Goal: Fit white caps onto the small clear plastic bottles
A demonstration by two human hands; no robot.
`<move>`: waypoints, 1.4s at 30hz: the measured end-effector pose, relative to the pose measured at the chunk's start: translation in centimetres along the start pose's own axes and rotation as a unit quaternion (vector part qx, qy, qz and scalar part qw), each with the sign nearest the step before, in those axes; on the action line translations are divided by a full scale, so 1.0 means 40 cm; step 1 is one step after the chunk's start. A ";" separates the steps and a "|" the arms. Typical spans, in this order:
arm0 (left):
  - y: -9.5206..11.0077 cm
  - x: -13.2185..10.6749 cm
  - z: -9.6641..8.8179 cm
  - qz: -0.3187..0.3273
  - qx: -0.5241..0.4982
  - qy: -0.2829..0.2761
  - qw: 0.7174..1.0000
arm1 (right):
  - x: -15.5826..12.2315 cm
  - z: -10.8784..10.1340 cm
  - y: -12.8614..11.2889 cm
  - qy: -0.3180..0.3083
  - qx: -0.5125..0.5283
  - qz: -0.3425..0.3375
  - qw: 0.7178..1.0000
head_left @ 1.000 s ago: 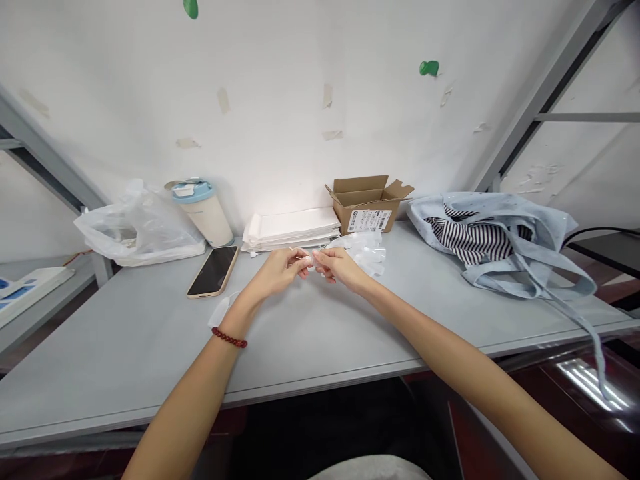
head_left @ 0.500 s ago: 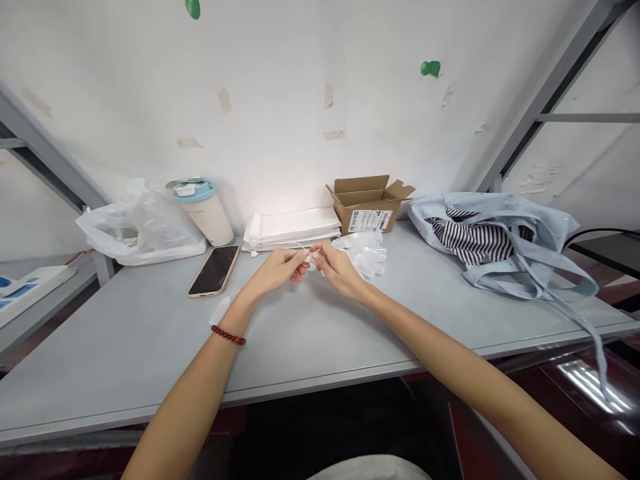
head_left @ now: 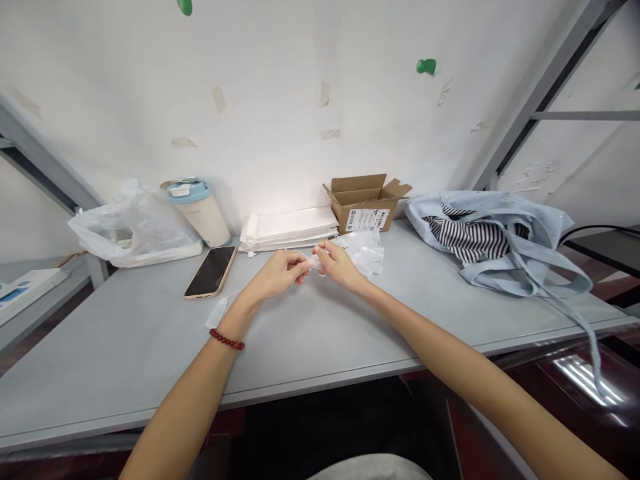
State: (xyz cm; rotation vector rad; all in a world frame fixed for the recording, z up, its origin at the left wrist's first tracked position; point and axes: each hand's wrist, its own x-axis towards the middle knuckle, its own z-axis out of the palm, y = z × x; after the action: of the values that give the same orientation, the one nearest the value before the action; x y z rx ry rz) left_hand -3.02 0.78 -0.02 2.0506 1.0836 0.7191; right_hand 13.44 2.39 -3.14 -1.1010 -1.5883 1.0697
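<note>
Near the middle of the table, my left hand (head_left: 281,273) is closed, with thumb and forefinger pinched on a small translucent plastic tag (head_left: 317,264). My right hand (head_left: 339,264) meets it from the other side, its fingers pinched on the same piece. Fingers cover most of the tag, and a thin pale cord seems to run by the left fingers. Just beyond my right hand lies a loose pile of clear plastic tags (head_left: 371,253). Another translucent tag (head_left: 217,312) with a thin loop rests beside my left wrist, partly behind it.
Along the wall stand a white plastic bag (head_left: 137,227), a tumbler with a blue lid (head_left: 207,217), a stack of white envelopes (head_left: 287,227) and an open cardboard box (head_left: 367,217). A phone (head_left: 211,272) lies left of my hands. At right sits a light blue cloth bag (head_left: 540,220).
My fingertips have shifted slightly on the small tag, the left thumb now lower and the two hands a touch apart. The whole view has moved a little; the table things stay put.
</note>
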 end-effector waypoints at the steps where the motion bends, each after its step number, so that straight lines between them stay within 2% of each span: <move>1: -0.002 0.001 0.002 0.002 0.003 0.002 1.000 | 0.002 -0.001 -0.001 -0.006 0.005 0.010 1.000; 9: 0.000 0.007 0.018 0.018 -0.014 0.043 0.999 | 0.005 -0.004 -0.010 -0.014 0.063 0.061 0.996; 11: -0.001 0.009 0.019 0.013 -0.011 0.050 0.999 | 0.005 -0.003 -0.005 -0.004 0.049 0.038 0.998; 15: -0.009 0.011 0.015 -0.029 -0.012 0.016 0.999 | 0.002 0.001 0.008 0.028 -0.022 -0.028 0.999; 19: -0.004 0.008 0.010 -0.020 -0.028 0.011 0.999 | 0.002 0.003 0.011 0.017 -0.039 -0.037 0.998; 24: 0.005 0.002 0.011 -0.009 -0.054 -0.001 0.999 | 0.008 -0.003 0.005 -0.043 0.028 -0.005 0.999; 30: 0.001 0.003 0.022 0.002 -0.009 0.010 1.000 | 0.008 -0.003 0.002 -0.041 0.040 0.037 0.998; 33: -0.006 0.010 0.017 0.001 0.019 0.049 0.999 | 0.011 -0.005 0.003 -0.007 0.021 0.004 1.000; 37: -0.041 0.021 -0.018 -0.038 0.099 0.109 0.988 | 0.025 -0.029 0.013 0.109 -0.056 -0.085 0.989; 39: -0.073 0.022 -0.047 -0.086 0.195 0.161 0.964 | 0.038 -0.050 0.023 0.166 -0.114 -0.123 0.972; 42: -0.129 0.016 -0.095 -0.144 0.352 0.202 0.903 | 0.058 -0.078 0.045 0.208 -0.196 -0.166 0.944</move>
State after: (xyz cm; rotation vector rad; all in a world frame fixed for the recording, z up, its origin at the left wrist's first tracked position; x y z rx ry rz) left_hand -7.90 4.63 -1.69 2.2761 2.0822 0.6733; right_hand 16.32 5.51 -3.71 -1.1668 -1.5953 0.2732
